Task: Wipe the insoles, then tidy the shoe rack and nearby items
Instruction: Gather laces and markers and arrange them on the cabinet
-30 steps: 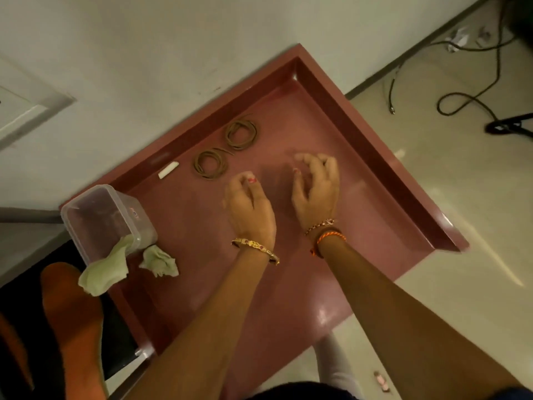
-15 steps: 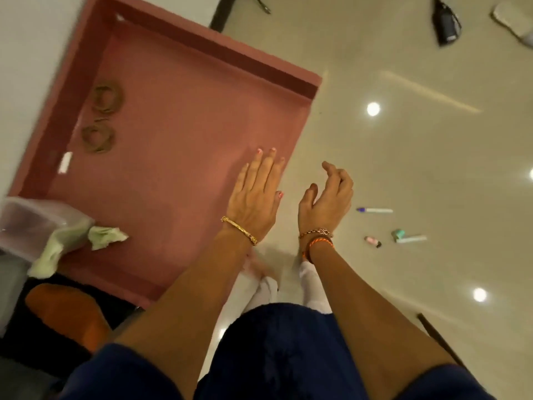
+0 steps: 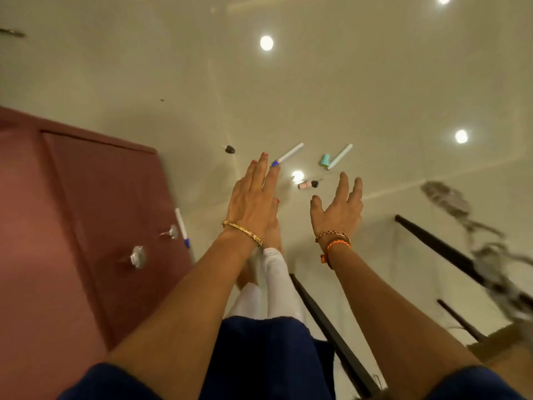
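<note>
Down at the bottom of my view I see dark blue sleeves and two bare arms reaching forward over a shiny pale floor [image 3: 375, 82]. Between the arms are white trouser legs [image 3: 277, 278] and bare feet. The left hand [image 3: 253, 197] is flat with its fingers straight and close together, and it holds nothing. It has a gold bangle [image 3: 242, 232] on the wrist. The right hand [image 3: 339, 207] is spread loose with the fingers a little bent, and it holds nothing too. It has a chain and an orange thread band [image 3: 336, 246] on the wrist. To the left stands the reddish-brown shoe rack [image 3: 86, 197], seen from the front, with two shiny round knobs [image 3: 138, 256]. A white pen with a blue end [image 3: 182, 226] lies on the floor just beside the rack. Past the fingertips, small things lie on the floor: a white marker with a blue cap [image 3: 288, 155] near the left fingers, a little pink bottle [image 3: 308, 184], a teal cap [image 3: 325, 160] touching another white pen [image 3: 340, 155], and a small black cap [image 3: 230, 149]. Black bars [image 3: 331, 327] run across the floor on the right. I see no insoles.
</note>
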